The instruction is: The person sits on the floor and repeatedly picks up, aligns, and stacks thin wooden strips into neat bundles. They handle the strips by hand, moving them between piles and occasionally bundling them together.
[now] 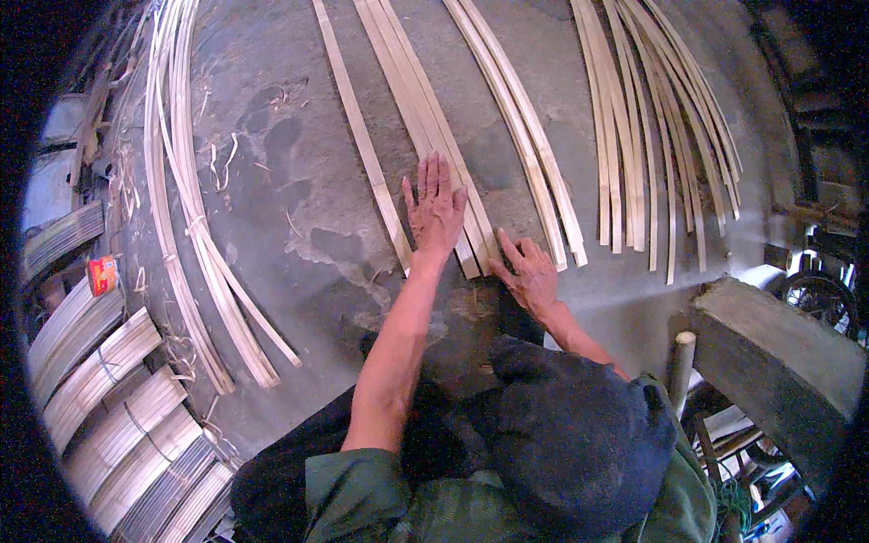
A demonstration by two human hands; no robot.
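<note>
head view: i see the left hand (435, 210) spread flat on a bundle of bamboo strips (425, 109) lying mid-floor, and the right hand (529, 274) open, fingertips at their near ends. i judge a sharp edge could cut a sliding palm. dark cloth (561, 434) hides my lap; the strips' far ends are cut off.

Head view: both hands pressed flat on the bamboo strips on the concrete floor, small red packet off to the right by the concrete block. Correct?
Not quite. In the head view the small red packet lies far to the left, beside the bundled strips, not by the concrete block. The rest holds: left hand and right hand rest flat on the bamboo strips on the concrete floor.
</note>
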